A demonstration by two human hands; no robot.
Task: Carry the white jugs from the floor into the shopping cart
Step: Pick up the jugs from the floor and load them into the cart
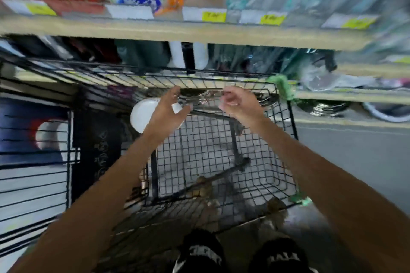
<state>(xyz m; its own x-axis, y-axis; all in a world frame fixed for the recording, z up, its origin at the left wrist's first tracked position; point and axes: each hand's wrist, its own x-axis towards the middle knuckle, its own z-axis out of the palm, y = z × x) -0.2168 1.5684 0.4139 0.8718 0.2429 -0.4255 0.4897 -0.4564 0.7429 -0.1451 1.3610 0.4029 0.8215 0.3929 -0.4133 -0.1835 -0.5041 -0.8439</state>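
A black wire shopping cart (286, 131) stands in front of me, seen from above. A white jug (143, 115) lies inside it against the far left corner, partly hidden by my left hand. My left hand (167, 111) hovers over the jug with fingers and thumb spread, not gripping it. My right hand (236, 102) is held beside it over the cart's far side, fingers loosely curled with nothing plainly in them. The picture is blurred by motion.
Store shelves (199, 33) with boxes, bottles and price tags run just behind the cart. A second wire cart side (35, 175) is at the left, with a white shape (50, 137) behind it. My black shoes (199, 255) are at the cart's near end on the grey floor.
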